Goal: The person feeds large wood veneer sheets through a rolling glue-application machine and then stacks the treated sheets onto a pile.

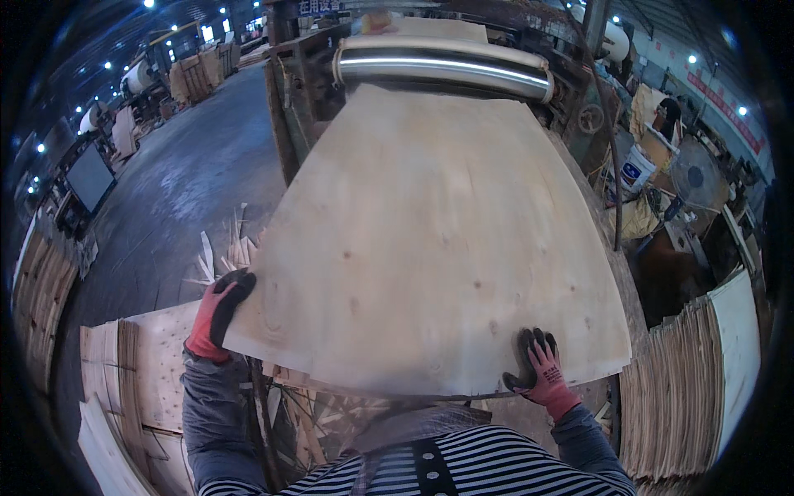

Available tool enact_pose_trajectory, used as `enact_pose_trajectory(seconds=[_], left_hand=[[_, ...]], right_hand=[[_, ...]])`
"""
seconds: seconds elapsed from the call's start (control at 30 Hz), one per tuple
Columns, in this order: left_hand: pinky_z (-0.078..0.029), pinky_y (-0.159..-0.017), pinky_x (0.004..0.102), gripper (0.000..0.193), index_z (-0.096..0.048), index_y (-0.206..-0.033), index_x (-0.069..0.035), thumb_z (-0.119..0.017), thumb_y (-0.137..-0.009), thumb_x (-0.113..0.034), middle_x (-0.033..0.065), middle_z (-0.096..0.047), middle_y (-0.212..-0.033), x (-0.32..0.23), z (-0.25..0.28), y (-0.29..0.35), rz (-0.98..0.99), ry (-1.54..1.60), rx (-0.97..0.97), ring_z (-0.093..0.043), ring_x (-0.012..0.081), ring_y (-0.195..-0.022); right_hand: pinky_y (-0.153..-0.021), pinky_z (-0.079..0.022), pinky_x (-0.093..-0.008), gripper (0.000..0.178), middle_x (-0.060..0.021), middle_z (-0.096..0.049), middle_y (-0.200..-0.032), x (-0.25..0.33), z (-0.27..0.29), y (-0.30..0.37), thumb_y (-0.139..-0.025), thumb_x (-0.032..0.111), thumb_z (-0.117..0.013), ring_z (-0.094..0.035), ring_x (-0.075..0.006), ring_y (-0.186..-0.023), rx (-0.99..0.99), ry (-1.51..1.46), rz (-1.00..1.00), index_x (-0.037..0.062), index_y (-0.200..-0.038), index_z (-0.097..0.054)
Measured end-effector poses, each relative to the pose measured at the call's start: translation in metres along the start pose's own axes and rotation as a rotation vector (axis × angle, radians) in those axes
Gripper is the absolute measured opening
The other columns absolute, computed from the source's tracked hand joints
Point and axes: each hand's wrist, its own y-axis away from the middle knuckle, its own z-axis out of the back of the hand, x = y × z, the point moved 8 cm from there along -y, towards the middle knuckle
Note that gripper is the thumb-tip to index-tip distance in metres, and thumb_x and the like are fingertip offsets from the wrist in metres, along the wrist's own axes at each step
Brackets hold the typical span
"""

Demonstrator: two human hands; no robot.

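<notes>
A wide, pale wood veneer sheet with small knots lies before me, its far edge close to a shiny metal roller. At the sheet's left edge my left hand, in a red and black glove, is closed around the edge; its thumb is hidden. My right hand, gloved alike, lies on the near right part of the sheet with its fingers apart. Under the near edge, other layers show a little.
Veneer stacks stand at right and lower left. Scraps lie beyond my left hand. A machine frame flanks the roller. Further right are a fan and a white bucket. Grey floor stretches away at left.
</notes>
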Motion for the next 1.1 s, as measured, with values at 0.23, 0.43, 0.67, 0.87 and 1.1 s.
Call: enact_pose_trajectory(seconds=[0.23,0.43,0.67,0.87,1.1], left_hand=[[-0.045,-0.082,0.0291,0.033,-0.05,-0.112,0.004,-0.047,-0.086,-0.017,0.0119,-0.059,-0.101,-0.025,-0.041,0.012,-0.093,0.342,0.152,-0.057,0.0187,-0.093],[-0.048,-0.074,0.0325,0.029,-0.052,-0.107,-0.001,-0.046,-0.086,-0.021,0.0113,-0.06,-0.093,0.128,0.028,-0.049,0.057,-0.404,0.154,-0.059,0.0229,-0.083],[-0.043,-0.079,0.0391,0.037,-0.05,-0.109,0.0,-0.052,-0.08,-0.023,0.0215,-0.055,-0.096,0.219,0.033,-0.048,-0.153,-1.217,-0.564,-0.053,0.0347,-0.09],[-0.041,-0.082,0.0395,0.041,-0.048,-0.111,-0.002,-0.055,-0.079,-0.026,0.0208,-0.053,-0.104,0.238,0.031,-0.034,-0.148,-1.322,-0.766,-0.051,0.035,-0.096],[-0.042,-0.083,0.0381,0.039,-0.049,-0.11,-0.002,-0.055,-0.079,-0.025,0.019,-0.054,-0.103,0.23,0.03,-0.039,-0.141,-1.253,-0.743,-0.052,0.0337,-0.095]], right_hand=[[-0.104,-0.009,-0.0532,0.104,-0.0248,-0.029,-0.13,0.02,0.029,0.003,-0.041,0.05,-0.075,-0.018,-0.0417,-0.125,-0.056,-0.057,0.051,-0.0066,-0.12,-0.038],[-0.103,-0.011,-0.0544,0.094,-0.0212,-0.034,-0.127,0.004,0.0,-0.01,-0.043,0.049,-0.074,-0.022,-0.0399,-0.124,-0.02,0.047,0.004,-0.003,-0.116,-0.045],[-0.1,-0.013,-0.058,0.079,-0.018,-0.034,-0.128,0.005,-0.01,-0.014,-0.048,0.049,-0.07,-0.022,-0.0427,-0.123,-0.059,0.0,0.009,0.0009,-0.108,-0.05],[-0.097,-0.018,-0.06,0.073,-0.0178,-0.035,-0.127,-0.001,-0.025,-0.009,-0.05,0.047,-0.07,-0.025,-0.0448,-0.12,-0.055,-0.013,0.017,0.0042,-0.105,-0.048],[-0.094,-0.027,-0.0555,0.071,-0.0163,-0.039,-0.123,-0.012,-0.041,-0.001,-0.05,0.046,-0.07,-0.031,-0.0452,-0.114,0.024,0.025,-0.101,0.0116,-0.11,-0.053]])
